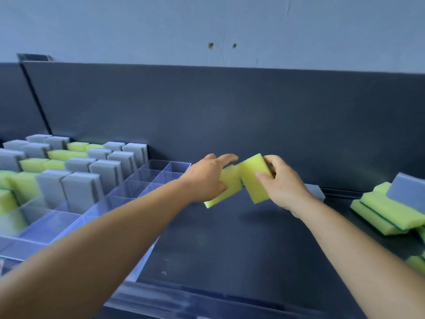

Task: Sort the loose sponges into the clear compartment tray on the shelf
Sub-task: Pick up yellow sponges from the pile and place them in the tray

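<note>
midway over the shelf (pixel 230 238), the left hand (pixel 207 178) and right hand (pixel 282 183) each grip a yellow sponge (pixel 230 187), second sponge (pixel 255 178). best carried upright to the clear tray's (pixel 128 199) empty compartments, centre-left of frame, and slotted edge-first.

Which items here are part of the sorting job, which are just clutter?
Job: left hand and right hand, each holding a yellow sponge; tray; loose pile; grey sponge.
Not job: wall holes; shelf back panel.
</note>
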### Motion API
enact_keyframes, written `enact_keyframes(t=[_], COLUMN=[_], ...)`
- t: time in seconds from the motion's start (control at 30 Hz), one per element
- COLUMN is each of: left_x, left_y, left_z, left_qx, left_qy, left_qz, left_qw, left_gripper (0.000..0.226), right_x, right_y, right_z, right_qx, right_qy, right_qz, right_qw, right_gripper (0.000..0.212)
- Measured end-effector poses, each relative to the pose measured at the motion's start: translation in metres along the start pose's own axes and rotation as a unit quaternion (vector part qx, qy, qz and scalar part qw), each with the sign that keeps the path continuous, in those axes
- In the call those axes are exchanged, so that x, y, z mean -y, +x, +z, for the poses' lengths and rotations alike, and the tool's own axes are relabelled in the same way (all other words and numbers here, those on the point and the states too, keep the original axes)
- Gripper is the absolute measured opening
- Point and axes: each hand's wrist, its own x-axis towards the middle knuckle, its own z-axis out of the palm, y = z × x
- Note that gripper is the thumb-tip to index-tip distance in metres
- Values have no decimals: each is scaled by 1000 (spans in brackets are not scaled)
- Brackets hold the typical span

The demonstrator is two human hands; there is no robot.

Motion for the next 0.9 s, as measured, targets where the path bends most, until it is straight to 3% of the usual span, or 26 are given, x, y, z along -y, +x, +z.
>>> enact_keyframes(t=[0.2,0.33,0.43,0.57,0.9], left_x=[45,85,116,152,204], left_y=[4,11,18,34,66], left_z=[-46,-74,-91,-105,-98], left_qx=[-50,-97,-118,-77,-26], left_qy=[30,44,23,38,74], left_qz=[-5,-15,-19,-11,-7], left_qw=[998,994,993,996,997], left_gripper=[40,30,34,55,47], right_x=[38,66,85,103,111], right_y=[16,35,51,72,106], right_z=[29,57,80,109,159], right_qx=[-6,-24,-37,-43,-44], right_qy=[27,36,30,18,-41], right_qz=[-55,-78,-91,-105,-75], right_qw=[998,996,995,993,995], right_gripper=[64,53,44,34,32])
